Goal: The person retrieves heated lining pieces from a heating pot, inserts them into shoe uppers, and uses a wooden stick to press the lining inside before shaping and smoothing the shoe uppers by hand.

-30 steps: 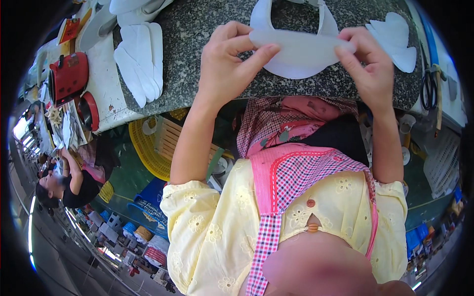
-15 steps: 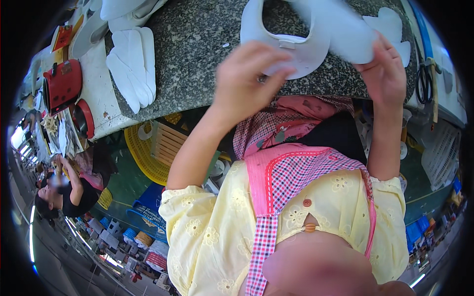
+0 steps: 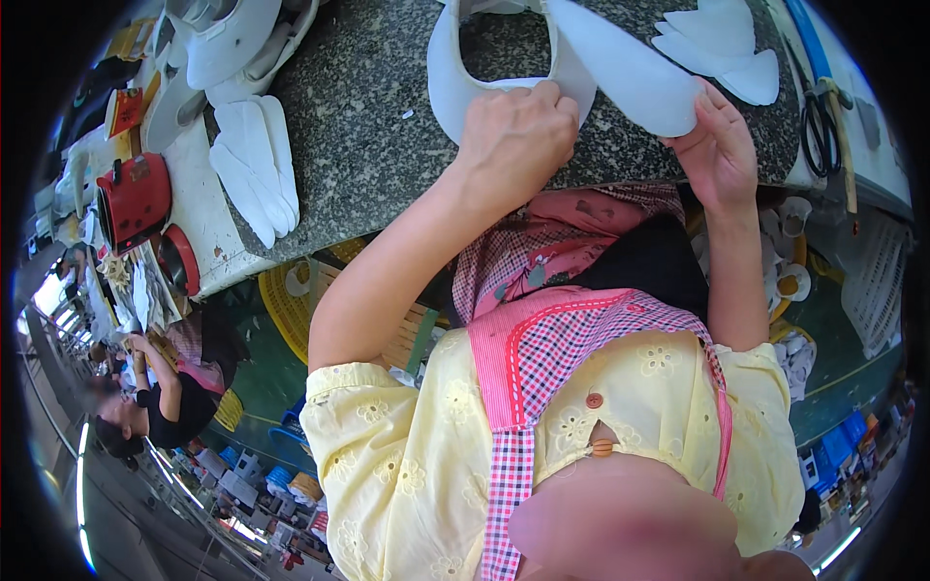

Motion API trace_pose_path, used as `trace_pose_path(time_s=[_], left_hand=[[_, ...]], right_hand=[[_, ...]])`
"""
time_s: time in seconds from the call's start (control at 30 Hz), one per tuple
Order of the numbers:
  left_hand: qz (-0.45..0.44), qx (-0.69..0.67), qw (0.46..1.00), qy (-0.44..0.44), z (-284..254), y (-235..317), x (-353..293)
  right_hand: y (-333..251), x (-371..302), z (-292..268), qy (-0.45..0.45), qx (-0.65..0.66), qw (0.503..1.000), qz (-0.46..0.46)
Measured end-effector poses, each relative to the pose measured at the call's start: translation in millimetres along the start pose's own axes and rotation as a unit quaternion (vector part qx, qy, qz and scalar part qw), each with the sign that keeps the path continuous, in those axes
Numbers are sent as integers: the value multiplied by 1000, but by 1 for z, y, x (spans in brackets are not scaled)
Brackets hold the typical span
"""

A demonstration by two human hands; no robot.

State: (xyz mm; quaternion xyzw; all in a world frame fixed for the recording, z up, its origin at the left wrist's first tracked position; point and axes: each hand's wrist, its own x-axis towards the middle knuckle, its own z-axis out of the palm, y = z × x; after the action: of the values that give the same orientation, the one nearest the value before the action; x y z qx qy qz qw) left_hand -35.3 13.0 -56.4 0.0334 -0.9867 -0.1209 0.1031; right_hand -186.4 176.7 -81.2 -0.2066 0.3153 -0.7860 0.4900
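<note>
On the speckled stone worktop (image 3: 373,121) lies a white shoe upper (image 3: 449,87), a U-shaped piece around a wide opening. My left hand (image 3: 518,137) is closed over its lower curved edge, knuckles up, its fingertips hidden. A long white sole-shaped sheet (image 3: 630,76) slants down from the upper's right arm. Its rounded near end is pinched between the thumb and fingers of my right hand (image 3: 719,150). Further right, several similar white sheets (image 3: 722,48) overlap on the stone. Another fanned stack of white sheets (image 3: 254,160) rests at the left.
More white uppers (image 3: 228,44) pile up at the far left. Beyond the stone's left edge stands a red box (image 3: 134,198). Black-handled scissors (image 3: 820,136) hang at the right. A yellow basket (image 3: 286,305) sits below the table, and another person (image 3: 160,392) works at the left.
My left hand has come down onto the upper's near edge, and the upper has shifted left. The sheet in my right hand, blurred before, now holds still; that hand has moved slightly left.
</note>
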Motion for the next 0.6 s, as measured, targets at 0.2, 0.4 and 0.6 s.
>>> trace_pose_path(time_s=[0.2,0.4,0.6], left_hand=[[7,-87,994,58,2,-7,-20],[-3,-146,987,65,-5,-8,-22],[-175,-512,841,0,-33,-4,-44]], right_hand=[[0,-7,10,95,-58,994,-5],[0,-6,7,92,-47,995,1],[-1,-10,7,100,-42,994,-13]])
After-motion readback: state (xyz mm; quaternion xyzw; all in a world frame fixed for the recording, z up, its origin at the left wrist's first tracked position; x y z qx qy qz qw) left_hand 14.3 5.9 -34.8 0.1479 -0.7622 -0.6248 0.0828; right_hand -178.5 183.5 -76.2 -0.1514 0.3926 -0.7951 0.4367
